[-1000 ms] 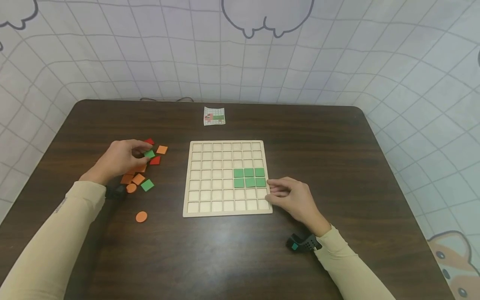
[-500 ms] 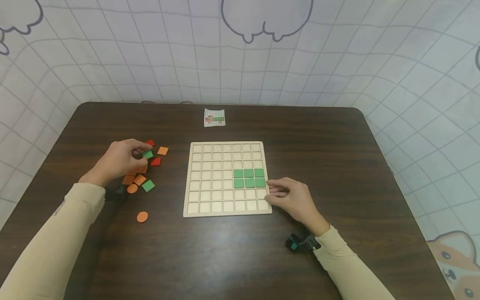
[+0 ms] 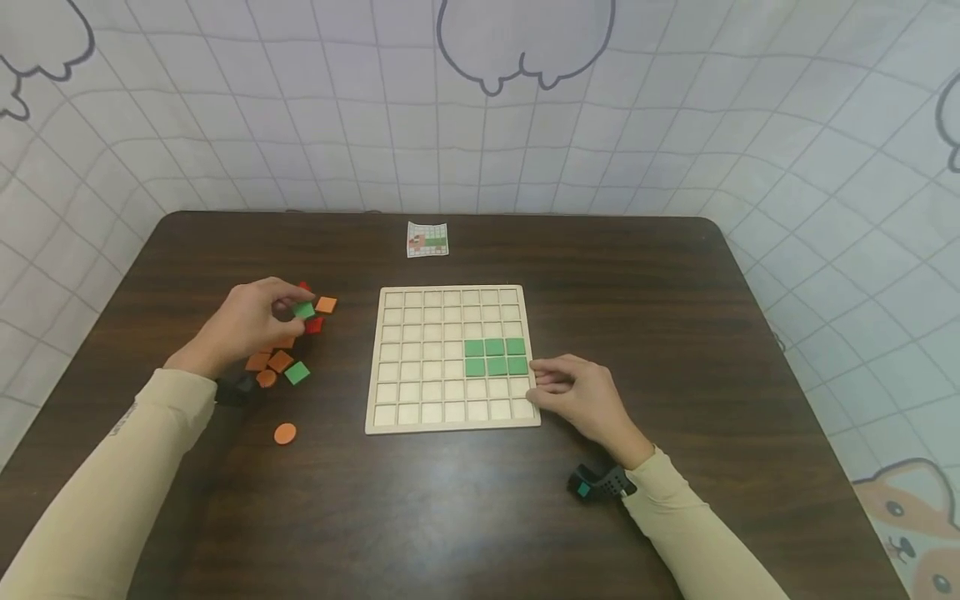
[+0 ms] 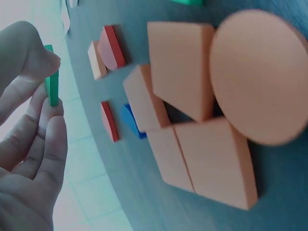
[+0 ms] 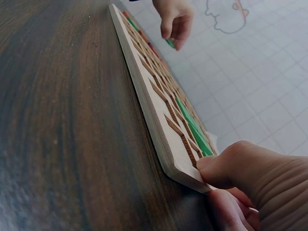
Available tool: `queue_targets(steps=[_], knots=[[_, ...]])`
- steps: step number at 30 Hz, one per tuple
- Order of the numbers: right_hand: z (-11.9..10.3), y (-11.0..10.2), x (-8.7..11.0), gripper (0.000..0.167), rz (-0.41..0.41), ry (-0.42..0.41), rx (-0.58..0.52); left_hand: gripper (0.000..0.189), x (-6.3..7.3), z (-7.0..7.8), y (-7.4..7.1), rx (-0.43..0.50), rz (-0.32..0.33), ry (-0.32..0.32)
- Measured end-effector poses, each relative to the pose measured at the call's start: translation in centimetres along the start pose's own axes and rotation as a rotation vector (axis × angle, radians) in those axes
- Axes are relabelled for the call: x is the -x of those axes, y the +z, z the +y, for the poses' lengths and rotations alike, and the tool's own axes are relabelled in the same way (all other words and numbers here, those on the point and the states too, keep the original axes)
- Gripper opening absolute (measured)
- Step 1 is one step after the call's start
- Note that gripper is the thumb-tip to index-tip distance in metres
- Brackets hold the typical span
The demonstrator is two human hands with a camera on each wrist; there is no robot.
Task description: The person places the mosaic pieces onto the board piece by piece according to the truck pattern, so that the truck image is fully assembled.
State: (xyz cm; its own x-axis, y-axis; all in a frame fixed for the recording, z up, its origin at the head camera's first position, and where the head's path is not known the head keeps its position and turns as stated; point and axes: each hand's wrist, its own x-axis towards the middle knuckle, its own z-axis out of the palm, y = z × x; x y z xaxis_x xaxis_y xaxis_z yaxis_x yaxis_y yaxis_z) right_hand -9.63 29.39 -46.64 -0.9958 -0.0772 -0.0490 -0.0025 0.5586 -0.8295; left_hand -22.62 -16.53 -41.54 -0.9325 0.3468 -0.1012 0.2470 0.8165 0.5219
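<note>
Between thumb and fingertips, my left hand (image 3: 247, 323) pinches a green square tile (image 3: 303, 310) above a loose heap of tiles. In the left wrist view that green tile (image 4: 53, 79) stands edge-on, apart from the tiles on the table. My right hand (image 3: 588, 398) grips the right edge of a pale wooden grid board (image 3: 408, 414). The right wrist view shows the thumb on top of the board's rim (image 5: 166, 163) near a corner, other fingers at its side. Two rows of green square tiles (image 3: 496, 367) sit in cells on the board's right side.
Around the left hand lie orange square tiles (image 3: 281, 361), red pieces (image 3: 314, 325) and another green tile (image 3: 297, 372). A round orange piece (image 3: 285, 433) lies nearer the front. A blue piece (image 4: 131, 120) shows in the left wrist view. Behind the board is a small printed card (image 3: 427, 240).
My left hand shifts slightly rightward with the green tile still pinched. My right hand keeps its grip on the board's edge. The head view tilts a little.
</note>
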Motion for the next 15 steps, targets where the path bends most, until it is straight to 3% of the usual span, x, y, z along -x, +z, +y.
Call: queue_targets(steps=[5, 15], knots=[[0.2, 0.1, -0.1, 0.038, 0.002, -0.004, 0.006, 0.044, -0.2, 0.9, 0.5, 0.005, -0.005, 0.028], [0.5, 0.1, -0.1, 0.037, -0.001, -0.001, 0.007, 0.040, -1.0, 3.5, 2.0, -0.020, 0.011, 0.165]])
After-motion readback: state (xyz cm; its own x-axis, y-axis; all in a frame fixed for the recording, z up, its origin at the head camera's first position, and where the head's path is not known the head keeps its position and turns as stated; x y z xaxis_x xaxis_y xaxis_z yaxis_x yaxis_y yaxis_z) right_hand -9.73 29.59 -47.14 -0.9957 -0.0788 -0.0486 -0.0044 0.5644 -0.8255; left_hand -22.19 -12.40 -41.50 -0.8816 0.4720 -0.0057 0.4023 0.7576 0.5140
